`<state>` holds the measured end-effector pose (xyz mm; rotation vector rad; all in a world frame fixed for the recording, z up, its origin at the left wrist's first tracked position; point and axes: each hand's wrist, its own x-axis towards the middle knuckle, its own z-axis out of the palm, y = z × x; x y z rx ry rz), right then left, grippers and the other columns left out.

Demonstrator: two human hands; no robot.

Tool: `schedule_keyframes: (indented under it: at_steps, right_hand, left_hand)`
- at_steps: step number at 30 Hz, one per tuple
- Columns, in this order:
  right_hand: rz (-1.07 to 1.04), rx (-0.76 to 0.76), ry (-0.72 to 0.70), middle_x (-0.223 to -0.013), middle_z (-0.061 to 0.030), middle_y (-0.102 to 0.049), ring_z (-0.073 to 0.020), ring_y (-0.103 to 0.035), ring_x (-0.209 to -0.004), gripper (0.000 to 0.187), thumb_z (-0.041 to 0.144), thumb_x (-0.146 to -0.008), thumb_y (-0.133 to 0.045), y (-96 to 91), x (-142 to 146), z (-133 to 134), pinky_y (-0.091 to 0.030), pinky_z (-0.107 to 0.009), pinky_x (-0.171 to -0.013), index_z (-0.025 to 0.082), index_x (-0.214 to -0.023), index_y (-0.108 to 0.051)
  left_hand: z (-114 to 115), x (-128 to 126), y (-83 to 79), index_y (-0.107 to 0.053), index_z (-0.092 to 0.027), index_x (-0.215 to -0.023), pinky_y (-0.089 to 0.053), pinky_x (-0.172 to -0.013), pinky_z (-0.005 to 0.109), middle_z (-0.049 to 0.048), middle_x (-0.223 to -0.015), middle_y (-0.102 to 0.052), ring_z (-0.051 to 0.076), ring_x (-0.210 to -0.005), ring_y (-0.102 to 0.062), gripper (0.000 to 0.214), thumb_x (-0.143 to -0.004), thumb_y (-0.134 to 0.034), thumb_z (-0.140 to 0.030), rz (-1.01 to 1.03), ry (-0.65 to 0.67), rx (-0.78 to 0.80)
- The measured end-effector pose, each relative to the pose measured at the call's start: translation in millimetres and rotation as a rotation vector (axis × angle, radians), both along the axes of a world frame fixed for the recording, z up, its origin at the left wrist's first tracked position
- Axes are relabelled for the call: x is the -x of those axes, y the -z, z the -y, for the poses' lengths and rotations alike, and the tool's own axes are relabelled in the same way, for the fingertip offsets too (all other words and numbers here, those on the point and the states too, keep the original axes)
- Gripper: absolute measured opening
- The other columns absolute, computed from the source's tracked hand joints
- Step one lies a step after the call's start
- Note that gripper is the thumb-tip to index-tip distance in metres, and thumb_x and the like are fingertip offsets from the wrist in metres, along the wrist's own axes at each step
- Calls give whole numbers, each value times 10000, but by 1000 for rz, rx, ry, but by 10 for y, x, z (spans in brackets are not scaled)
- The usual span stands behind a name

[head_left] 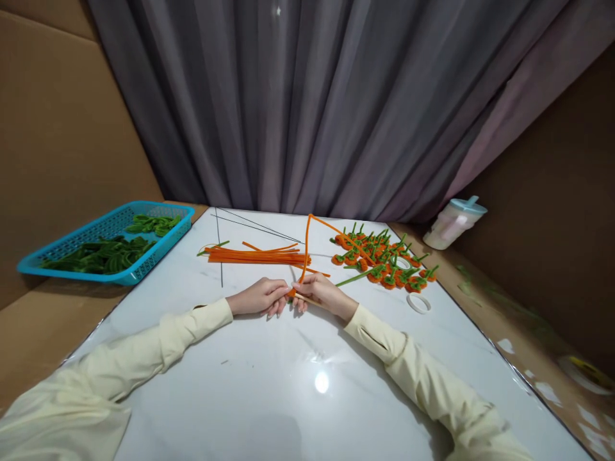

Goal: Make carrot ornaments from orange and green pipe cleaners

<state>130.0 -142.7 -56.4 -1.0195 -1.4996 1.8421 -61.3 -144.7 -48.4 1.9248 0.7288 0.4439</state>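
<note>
My left hand (pixel 264 297) is closed, its fingertips pinching a small wound bit of orange pipe cleaner (pixel 307 246). My right hand (pixel 329 296) meets it at the middle of the table, closed on the same pipe cleaner. A thin pale stick (pixel 307 299) runs along under the right fingers to the orange winding. From the fingers the pipe cleaner's free length rises, bends sharply and slants down to the right. Just beyond the hands lies a bundle of straight orange pipe cleaners (pixel 254 256). The fingers partly hide the wound bit.
Several small orange pumpkin shapes with green stems (pixel 389 275) lie at right, near a white tape ring (pixel 418 303). A blue basket (pixel 129 277) at left holds green pieces. Thin dark rods (pixel 259 225) lie at the back. A lidded cup (pixel 451 224) stands at far right.
</note>
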Motion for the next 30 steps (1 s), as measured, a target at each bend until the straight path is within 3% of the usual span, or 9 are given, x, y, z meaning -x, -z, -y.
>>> schedule_keyframes:
  at_steps: [6,11,13,15,19,22,25,28,30]
  right_hand:
    - [-53,151,-141,-596,-118,-657,-138,-597,-452,368,386,-669,-695,-18,-58,-45,-482,-210,-432,22,-666,-638]
    - [-82,253,-271,-589,-117,-656,-135,-571,-406,338,344,-630,-731,-27,-97,-38,-464,-213,-389,20,-670,-642]
    - [-100,280,-298,-579,-115,-652,-125,-557,-395,332,336,-622,-739,-18,-104,-33,-449,-206,-380,22,-664,-640]
    - [-124,287,-291,-569,-103,-649,-112,-545,-393,311,324,-625,-743,-7,-108,-31,-430,-192,-374,35,-657,-632]
    - [-186,254,-199,-567,-61,-649,-64,-494,-378,260,300,-648,-738,-1,-107,-20,-387,-159,-379,71,-666,-616]
    - [-215,212,-145,-567,-44,-642,-37,-448,-364,262,312,-682,-717,-8,-85,7,-367,-155,-393,76,-647,-609]
    - [-215,167,-121,-544,-44,-625,-35,-433,-353,271,315,-706,-700,-8,-44,47,-351,-162,-388,62,-651,-618]
    - [-199,114,-94,-552,-49,-626,-59,-467,-366,276,325,-707,-698,0,2,83,-354,-171,-371,58,-695,-631]
    - [-185,74,-78,-554,-47,-624,-70,-482,-374,286,337,-706,-694,6,23,96,-369,-177,-370,57,-719,-637]
  left_hand:
    - [67,26,81,-465,-161,-774,-421,-507,176,-18,-576,-567,68,-444,-509,287,-944,-252,-253,-81,58,-533]
    - [23,88,215,-466,-125,-1046,-437,-530,228,55,-738,-631,138,-601,-593,233,-919,-277,-172,-161,186,-1085]
    - [4,104,235,-451,-113,-1082,-436,-525,238,71,-755,-631,149,-622,-597,257,-920,-256,-152,-187,219,-1228]
    - [-4,106,231,-462,-110,-1066,-430,-518,239,69,-749,-629,150,-621,-593,258,-921,-251,-142,-189,212,-1264]
    - [15,70,141,-512,-130,-1015,-427,-557,219,47,-760,-637,126,-626,-585,255,-930,-280,-192,-114,93,-1009]
    - [41,20,7,-559,-144,-859,-426,-600,206,38,-742,-626,110,-631,-566,290,-925,-329,-309,-65,-65,-683]
    - [59,-39,-119,-530,-139,-658,-393,-493,204,11,-532,-553,87,-451,-483,484,-911,-271,-460,-69,-248,-227]
    - [76,-98,-177,-465,-146,-543,-284,-347,197,-1,-396,-483,72,-308,-384,589,-855,-255,-599,-150,-248,234]
    - [96,-127,-185,-444,-154,-550,-230,-308,190,-10,-394,-477,70,-294,-368,568,-796,-338,-655,-174,-212,381]
